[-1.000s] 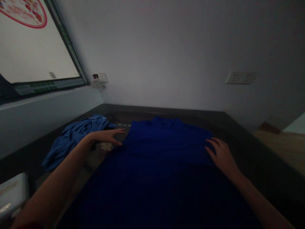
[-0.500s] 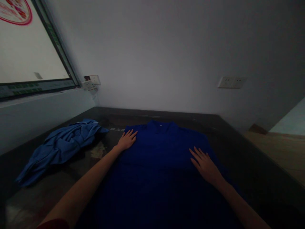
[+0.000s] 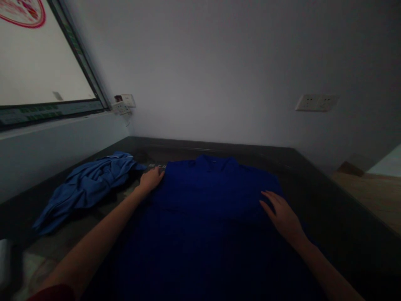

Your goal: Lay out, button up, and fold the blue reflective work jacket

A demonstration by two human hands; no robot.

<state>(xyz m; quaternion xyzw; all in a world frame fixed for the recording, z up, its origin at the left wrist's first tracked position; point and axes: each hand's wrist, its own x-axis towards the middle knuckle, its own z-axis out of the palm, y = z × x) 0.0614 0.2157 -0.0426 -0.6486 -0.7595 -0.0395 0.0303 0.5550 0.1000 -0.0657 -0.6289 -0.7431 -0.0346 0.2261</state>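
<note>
Two hands lie flat and open on a dark blue shirt spread collar-away on the dark bench. The left hand rests at the shirt's left shoulder edge, fingers together; half a second earlier it lay further in, on the shoulder itself. The right hand presses the right side of the chest, having slid slightly outward. Both hands have thus moved toward the garment's edges, consistent with smoothing the cloth flat; neither grips any fabric. A crumpled lighter blue garment lies well apart to the left, untouched. Light is poor: the shirt's sleeves, hem and folds are hard to make out, and its near end is cut off by the frame. A white object at lower left cannot be identified.
</note>
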